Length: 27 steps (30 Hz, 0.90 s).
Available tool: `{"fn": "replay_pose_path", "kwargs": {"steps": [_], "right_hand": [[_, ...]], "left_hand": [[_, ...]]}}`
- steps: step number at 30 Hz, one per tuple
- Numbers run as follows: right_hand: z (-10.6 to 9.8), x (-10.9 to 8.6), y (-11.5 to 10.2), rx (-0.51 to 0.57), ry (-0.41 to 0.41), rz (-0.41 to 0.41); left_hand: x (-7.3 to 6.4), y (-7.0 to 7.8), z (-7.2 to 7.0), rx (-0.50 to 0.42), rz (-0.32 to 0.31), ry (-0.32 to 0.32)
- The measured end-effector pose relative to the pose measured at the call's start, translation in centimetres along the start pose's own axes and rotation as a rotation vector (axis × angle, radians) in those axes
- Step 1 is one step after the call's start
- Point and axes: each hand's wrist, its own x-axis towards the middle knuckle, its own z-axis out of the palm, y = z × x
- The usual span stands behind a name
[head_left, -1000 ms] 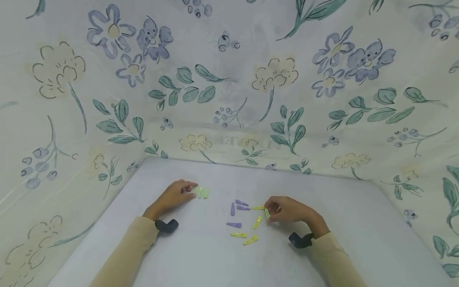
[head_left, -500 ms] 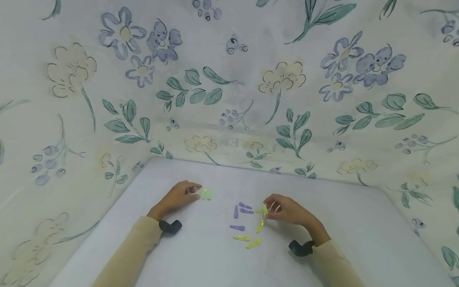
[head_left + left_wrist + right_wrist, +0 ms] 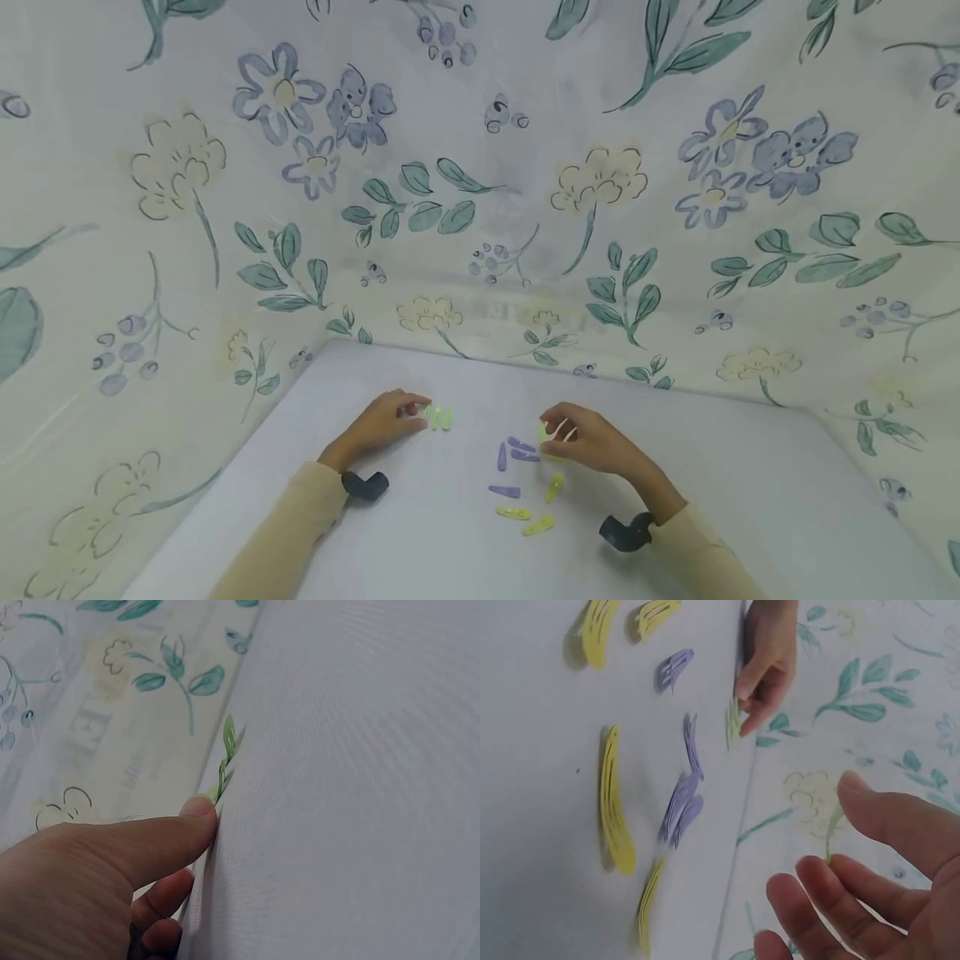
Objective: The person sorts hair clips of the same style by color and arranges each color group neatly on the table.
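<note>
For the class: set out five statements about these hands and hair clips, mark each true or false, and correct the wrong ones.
1. The right hand pinches a light green clip. True.
2. Four purple clips lie on the table. True.
3. The left hand is nearest to a yellow clip. False: it is at a row of green clips.
4. Both sleeves are black. False: they are beige.
5. The purple clips lie closer to the right hand than to the left hand. True.
</note>
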Motion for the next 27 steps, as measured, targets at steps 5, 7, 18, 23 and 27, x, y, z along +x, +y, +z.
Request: {"fn": "replay_pose_path", "kwargs": {"steps": [5,7,18,23,27], "right_hand": [[0.9,1.5,-0.7,-0.012,0.018,-0.020],[1.4,2.2,-0.9,-0.021,0.014,-0.023],[3.8,5.6,-3.0,-0.045,-0.047,-0.078],[4.4,7.0,-3.6,-0.031,-0.025,-0.074],[4.9,7.8,-3.6,-0.020,-0.013,-0.055]], "left_hand": [[-0.2,-0.2,0.5,0.001,0.002,0.004],[-0.3,-0.2,0.6,0.000,0.000,0.007],[-0.2,0.0,-0.1,0.015,0.010,0.028],[-0.2,0.0,-0.2,0.008,0.027,0.031],[-0.4,-0.1,0.1,-0.007,0.020,0.020]]}}
